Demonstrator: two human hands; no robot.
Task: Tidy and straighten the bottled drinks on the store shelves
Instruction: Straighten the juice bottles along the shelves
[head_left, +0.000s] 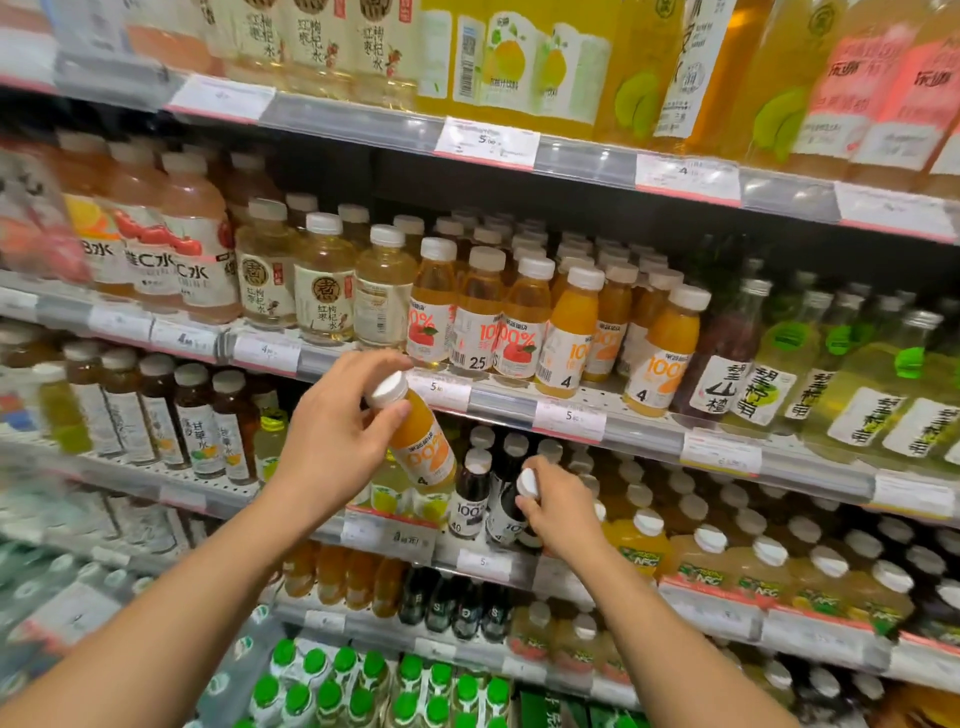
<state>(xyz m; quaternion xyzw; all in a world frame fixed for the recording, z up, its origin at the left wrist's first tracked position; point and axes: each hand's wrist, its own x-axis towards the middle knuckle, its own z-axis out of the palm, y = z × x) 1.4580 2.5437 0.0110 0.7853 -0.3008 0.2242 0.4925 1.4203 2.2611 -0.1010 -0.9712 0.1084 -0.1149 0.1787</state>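
Observation:
My left hand (337, 431) grips an orange juice bottle (421, 441) with a white cap, held tilted in front of the shelf edge, off the shelf. My right hand (558, 506) grips the top of a dark juice bottle (506, 512) with a white cap, which leans at the front of the lower shelf beside another dark bottle (470, 493). On the shelf above stand rows of matching orange and apple juice bottles (571, 332), some turned at different angles.
Shelf rails with price tags (569, 418) run across at each level. Pale tea bottles (324, 280) stand to the left, green-label glass bottles (769, 364) to the right. NFC juice bottles (711, 566) fill the lower right shelf; green-capped bottles (363, 691) sit at the bottom.

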